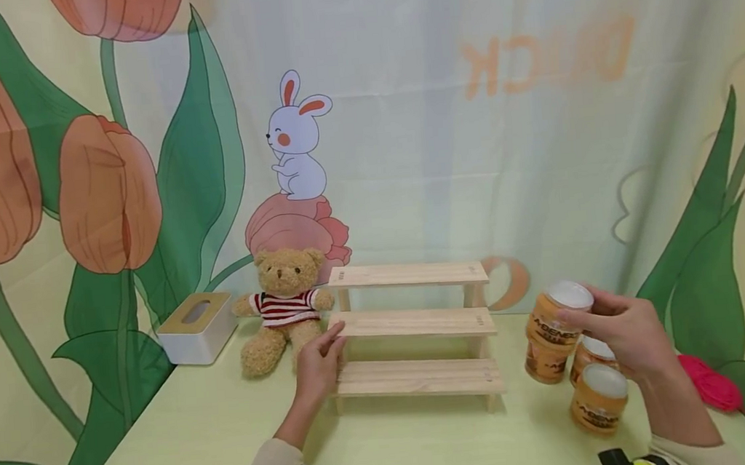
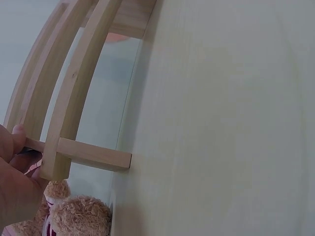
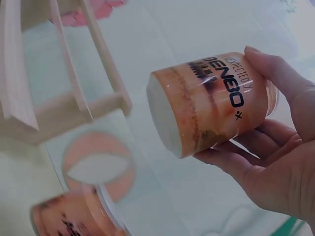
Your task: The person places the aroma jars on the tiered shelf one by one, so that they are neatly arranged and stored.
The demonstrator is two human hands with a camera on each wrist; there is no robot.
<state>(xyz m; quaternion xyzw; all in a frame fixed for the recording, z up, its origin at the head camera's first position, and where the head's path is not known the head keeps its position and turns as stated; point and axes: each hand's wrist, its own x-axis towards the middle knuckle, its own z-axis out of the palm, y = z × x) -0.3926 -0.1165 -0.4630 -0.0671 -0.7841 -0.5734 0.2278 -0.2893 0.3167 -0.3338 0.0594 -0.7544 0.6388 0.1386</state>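
Jar (image 1: 555, 320), orange and pale-lidded, is clasped in the curled fingers of the right hand (image 1: 626, 333); the left hand (image 1: 317, 367) pinches the wooden stand (image 1: 412, 324) at its middle tier; other jars (image 1: 598, 410) cluster just below the right fingers; beyond the left fingers sits a teddy bear (image 1: 288, 311), then a tissue box (image 1: 187, 345).

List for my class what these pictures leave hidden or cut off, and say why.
Bear: head view, shelf-side foot partly hidden by the left hand.
Rear jar: head view, lower part mostly behind the front jar.
Pink bundle: head view, left end behind the right forearm.
Shelf: left wrist view, far end cut off by the top edge.
Held jar: right wrist view, right end partly covered by the right hand.
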